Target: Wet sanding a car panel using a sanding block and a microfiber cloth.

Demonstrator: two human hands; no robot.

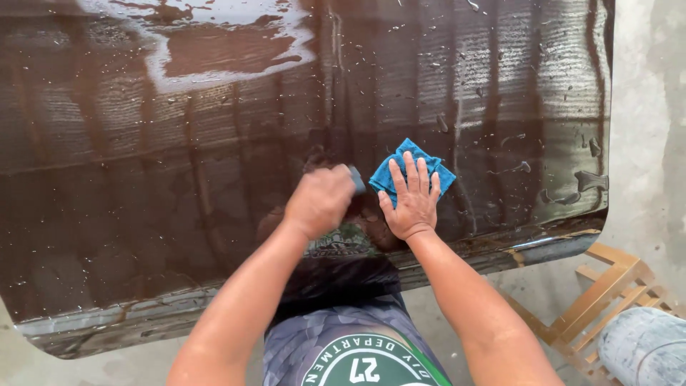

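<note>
At frame centre, I am pressing a blue cloth (pixel 411 168) flat under my open right hand (pixel 409 200) while my left hand (pixel 318 200), fisted around a small grey block (pixel 356 179), is rubbing the wet dark panel (pixel 179 179); even, overlapping strokes seem best

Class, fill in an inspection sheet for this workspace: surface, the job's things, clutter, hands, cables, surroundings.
Surface: large glossy dark brown panel, wet, streaked with water and beads.
Job's things: folded blue cloth flat on the panel; small grey block, mostly hidden in the fist.
Clutter: nothing seen.
Hands: left hand fisted around the grey block, blurred; right hand spread flat on the blue cloth.
Cables: nothing seen.
Surroundings: pale concrete floor; light wooden frame at lower right, beside a grey cylindrical object.
</note>
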